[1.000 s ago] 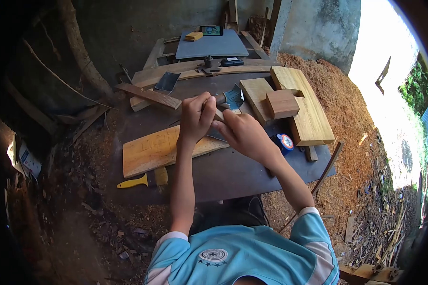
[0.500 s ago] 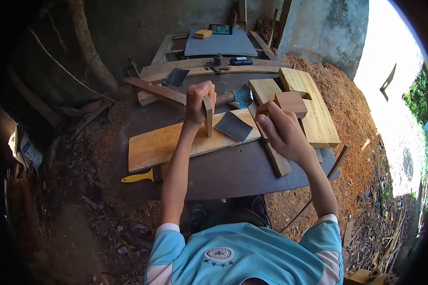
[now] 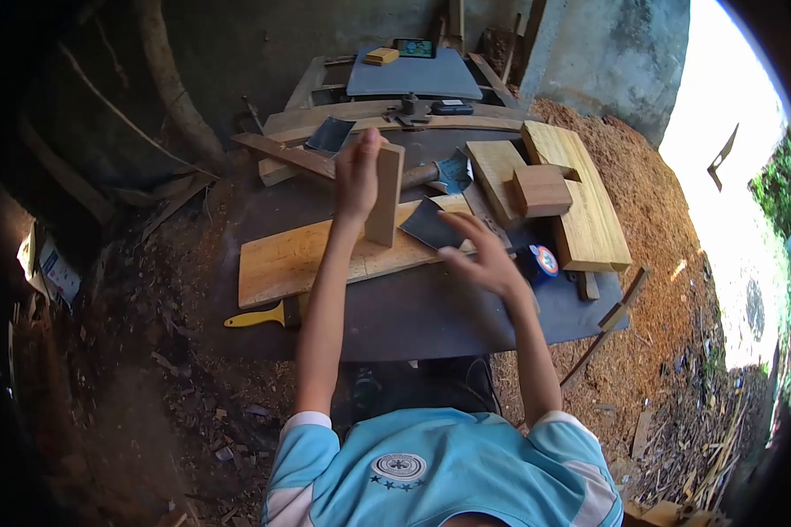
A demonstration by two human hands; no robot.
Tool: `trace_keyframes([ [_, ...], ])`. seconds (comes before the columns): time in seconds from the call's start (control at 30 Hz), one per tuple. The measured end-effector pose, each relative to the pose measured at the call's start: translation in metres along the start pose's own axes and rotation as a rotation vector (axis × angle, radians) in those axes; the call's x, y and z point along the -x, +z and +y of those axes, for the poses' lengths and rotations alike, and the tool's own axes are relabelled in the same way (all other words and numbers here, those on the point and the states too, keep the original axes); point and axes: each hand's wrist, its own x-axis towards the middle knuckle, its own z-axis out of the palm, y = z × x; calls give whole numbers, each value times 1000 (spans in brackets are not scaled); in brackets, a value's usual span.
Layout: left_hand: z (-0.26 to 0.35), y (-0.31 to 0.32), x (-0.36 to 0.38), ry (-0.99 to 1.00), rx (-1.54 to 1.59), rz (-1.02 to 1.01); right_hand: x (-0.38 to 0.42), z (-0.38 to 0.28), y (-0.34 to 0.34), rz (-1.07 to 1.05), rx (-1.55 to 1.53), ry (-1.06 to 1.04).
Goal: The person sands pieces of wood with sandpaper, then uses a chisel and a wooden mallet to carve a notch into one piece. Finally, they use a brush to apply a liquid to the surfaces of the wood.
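My left hand (image 3: 357, 183) is closed around a small flat wooden board (image 3: 385, 198), held upright with its lower end at the long light plank (image 3: 277, 265). My right hand (image 3: 485, 257) is slightly blurred, with its fingers apart and holding nothing. Its fingertips overlap the edge of a dark sheet of sandpaper (image 3: 425, 225) lying on that plank. Just beyond my right hand is a round container with a blue and red lid (image 3: 545, 260). A reddish wooden block (image 3: 541, 191) rests on thicker pale boards (image 3: 593, 220) to the right.
A brush with a yellow handle (image 3: 255, 318) lies by the plank's near left end. Farther back are another sandpaper sheet (image 3: 330, 134), a blue cloth-like piece (image 3: 454, 171) and a curved wooden piece (image 3: 475, 123). A phone (image 3: 414, 48) stands at the back. A thin stick (image 3: 624, 299) leans at the right.
My right hand has moved left and down from beside the block, and its fingers have opened. The board in my left hand has turned, showing its broad face. The round container has come into view.
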Motion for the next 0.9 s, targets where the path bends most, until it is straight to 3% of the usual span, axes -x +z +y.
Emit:
trace_keyframes([
  [0.03, -6, -3, 0, 41, -25, 8, -1, 12, 24, 13, 467, -34],
  [0.07, -13, -10, -3, 85, -45, 21, -6, 15, 32, -77, 629, -7],
  [0.13, -9, -13, 2, 142, -90, 122, -22, 13, 21, -176, 341, 139],
  [0.2, -4, -8, 4, 213, -60, 131, -33, 30, 24, -250, 319, -90],
  [0.3, -7, -14, 6, 154, -52, 57, -41, 26, 9, -456, 152, 43],
  [0.4, 10, -2, 11, 32, 103, -38, -40, 25, 5, -164, -21, 29],
  [0.43, 14, -2, 11, -40, 138, -56, -40, 3, -6, -119, -247, 152],
  [0.5, 17, -2, 9, -145, 189, -66, -43, -13, -3, 107, -591, 145],
  [0.53, 14, 2, 10, -100, 188, -31, -46, -18, 0, 223, -763, 147],
  [0.6, 5, 9, 13, -14, 180, 31, -59, -24, 18, 300, -684, -109],
  [0.7, 9, 13, 27, 73, 47, 74, -59, -39, 34, -42, -794, 119],
  [0.87, 12, 13, 29, 203, -89, 121, -68, -24, 47, -32, -575, 173],
  [0.9, 14, 16, 31, 152, -52, 128, -68, -28, 44, -76, -643, 273],
])
